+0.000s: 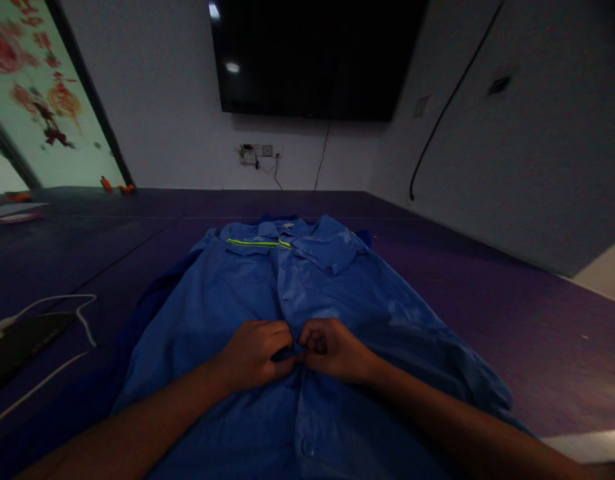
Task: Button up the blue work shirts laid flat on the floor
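A blue work shirt with a yellow reflective stripe near the collar lies flat, front up, on a dark purple surface. My left hand and my right hand meet at the shirt's front placket, about halfway down. Both hands are closed, fingers curled and pinching the placket edges together. A button shows lower on the placket, near the bottom of the view.
A dark flat device with a white cable lies at the left. A black screen hangs on the far wall above a power socket. A white wall runs close along the right side.
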Demonstrator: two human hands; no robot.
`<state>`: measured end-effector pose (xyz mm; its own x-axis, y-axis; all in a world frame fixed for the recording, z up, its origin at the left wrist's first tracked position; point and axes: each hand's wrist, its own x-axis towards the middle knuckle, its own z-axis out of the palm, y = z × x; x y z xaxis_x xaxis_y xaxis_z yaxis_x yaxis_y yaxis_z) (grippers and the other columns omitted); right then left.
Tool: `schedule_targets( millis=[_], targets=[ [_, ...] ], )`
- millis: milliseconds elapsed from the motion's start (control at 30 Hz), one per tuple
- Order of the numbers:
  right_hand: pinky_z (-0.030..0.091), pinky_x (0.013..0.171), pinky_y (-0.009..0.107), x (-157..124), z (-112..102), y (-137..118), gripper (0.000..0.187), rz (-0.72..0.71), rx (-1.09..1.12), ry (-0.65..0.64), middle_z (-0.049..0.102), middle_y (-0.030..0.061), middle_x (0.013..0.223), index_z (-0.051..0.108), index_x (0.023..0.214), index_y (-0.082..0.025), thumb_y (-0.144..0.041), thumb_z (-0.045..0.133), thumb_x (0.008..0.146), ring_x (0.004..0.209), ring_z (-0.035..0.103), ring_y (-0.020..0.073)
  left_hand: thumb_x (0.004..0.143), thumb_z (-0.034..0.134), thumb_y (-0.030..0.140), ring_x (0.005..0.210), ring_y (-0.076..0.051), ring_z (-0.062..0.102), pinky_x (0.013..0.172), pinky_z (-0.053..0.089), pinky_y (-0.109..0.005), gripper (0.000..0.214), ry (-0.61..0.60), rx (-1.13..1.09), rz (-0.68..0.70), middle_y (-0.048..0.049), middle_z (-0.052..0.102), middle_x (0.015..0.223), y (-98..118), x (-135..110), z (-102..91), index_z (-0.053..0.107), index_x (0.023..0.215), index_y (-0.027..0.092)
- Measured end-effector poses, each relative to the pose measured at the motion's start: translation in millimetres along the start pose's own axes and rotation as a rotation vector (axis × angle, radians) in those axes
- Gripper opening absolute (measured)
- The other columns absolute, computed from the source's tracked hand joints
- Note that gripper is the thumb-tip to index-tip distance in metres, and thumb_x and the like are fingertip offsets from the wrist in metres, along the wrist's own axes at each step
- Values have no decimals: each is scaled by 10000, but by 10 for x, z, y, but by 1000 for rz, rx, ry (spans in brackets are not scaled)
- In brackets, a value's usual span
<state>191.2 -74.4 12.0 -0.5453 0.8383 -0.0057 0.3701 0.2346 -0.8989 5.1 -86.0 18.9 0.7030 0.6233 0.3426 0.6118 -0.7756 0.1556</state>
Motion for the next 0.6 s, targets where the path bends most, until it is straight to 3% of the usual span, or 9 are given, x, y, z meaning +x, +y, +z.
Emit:
schedule_targets(
  millis=[200, 600],
  targets=[
    [261, 381, 132, 4, 2, 15, 170, -1, -12, -7, 454, -81, 491, 531, 709, -147, -68, 596, 573, 424, 409, 34, 794, 511, 271, 648, -106, 523, 559, 360, -210, 118, -69, -54, 20, -8, 565, 737, -3, 2, -52, 531, 762, 159],
    [256, 381, 139, -5, -11, 3, 171, -23, -141, 9, 463, -77, 515, 555, 712, -157, -65, 565, 569, 431, 393, 35, 783, 438, 168, 630, -101, 509, 552, 364, -210, 97, -66, -55, 33, -4, 553, 716, 3, 17, -73, 530, 755, 157]
  ],
)
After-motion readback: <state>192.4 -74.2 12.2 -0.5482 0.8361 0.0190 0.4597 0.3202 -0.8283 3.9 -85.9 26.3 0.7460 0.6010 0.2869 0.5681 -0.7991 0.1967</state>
